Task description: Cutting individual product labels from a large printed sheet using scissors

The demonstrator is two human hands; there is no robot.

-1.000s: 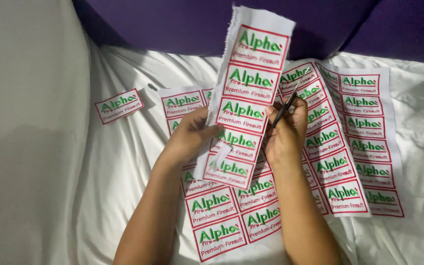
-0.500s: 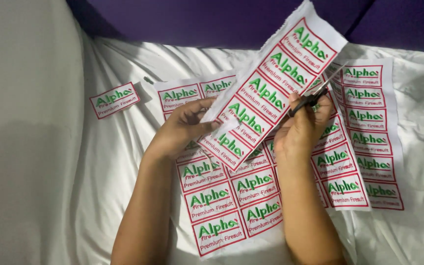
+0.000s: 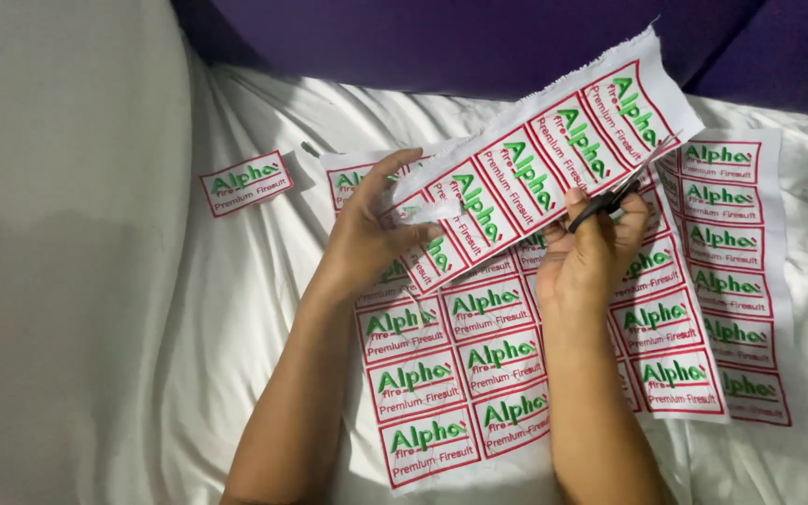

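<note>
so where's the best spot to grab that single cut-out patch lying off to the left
Pinch the single patch by one of its short ends, coming in from the left or from above. It lies flat and alone on the white cloth, well clear of the left hand, so its edges are all free.

White label strip (image 3: 535, 178), tilted, raised; black scissors (image 3: 610, 198) at its edge

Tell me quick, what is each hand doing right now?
Left hand: closed on the lower end of the strip of fabric labels.
Right hand: closed on small black scissors at the strip's edge.
</note>
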